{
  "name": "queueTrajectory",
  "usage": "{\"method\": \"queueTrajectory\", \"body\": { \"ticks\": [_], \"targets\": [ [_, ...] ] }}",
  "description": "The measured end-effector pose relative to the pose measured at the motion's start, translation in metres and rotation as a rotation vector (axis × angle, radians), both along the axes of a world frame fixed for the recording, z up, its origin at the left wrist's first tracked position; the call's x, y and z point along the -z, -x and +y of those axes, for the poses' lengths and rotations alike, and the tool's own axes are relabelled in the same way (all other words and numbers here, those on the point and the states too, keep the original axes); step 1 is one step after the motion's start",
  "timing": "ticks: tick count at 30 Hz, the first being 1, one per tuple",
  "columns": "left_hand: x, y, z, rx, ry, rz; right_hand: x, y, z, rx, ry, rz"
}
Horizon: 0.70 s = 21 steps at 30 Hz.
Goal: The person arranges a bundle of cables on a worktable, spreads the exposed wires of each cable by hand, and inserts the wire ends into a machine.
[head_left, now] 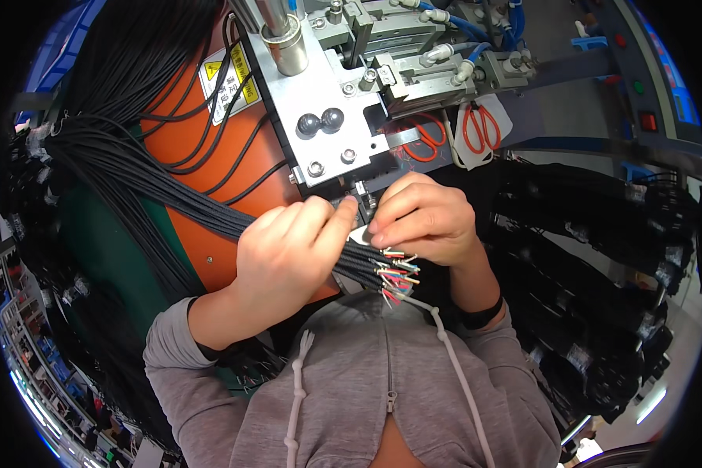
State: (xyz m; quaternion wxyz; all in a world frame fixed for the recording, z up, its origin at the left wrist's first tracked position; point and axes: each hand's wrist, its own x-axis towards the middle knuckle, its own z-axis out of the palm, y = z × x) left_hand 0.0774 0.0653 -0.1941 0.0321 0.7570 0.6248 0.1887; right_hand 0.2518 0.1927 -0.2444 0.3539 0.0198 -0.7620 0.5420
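My left hand (292,249) is wrapped around a thick bundle of black cables (148,175) that runs in from the upper left. The bundle's stripped ends (394,277) fan out with coloured inner wires just below my right hand. My right hand (425,218) is closed, its fingertips pinching at a single wire end beside the small metal jaw (360,191) under the grey machine head (327,101). Both thumbs nearly touch in front of that jaw.
An orange panel (203,156) with a yellow warning label (228,82) stands behind the cables. Orange-handled scissors (482,129) hang at the upper right. Stacks of bundled black cables (600,257) lie to the right and more (31,203) at the far left.
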Motion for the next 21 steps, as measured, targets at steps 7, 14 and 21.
{"method": "queueTrajectory", "body": {
  "ticks": [7, 14, 21],
  "targets": [
    [-0.003, 0.004, 0.011, 0.110, -0.209, -0.073, -0.007, -0.004, -0.007, 0.102, 0.059, -0.018],
    [0.007, 0.000, 0.011, 0.093, -0.433, -0.145, -0.020, 0.010, -0.030, 0.308, 0.295, 0.042],
    [0.009, 0.002, 0.012, 0.062, -0.402, -0.270, -0.017, 0.016, -0.031, 0.478, 0.154, 0.010]
  ]
}}
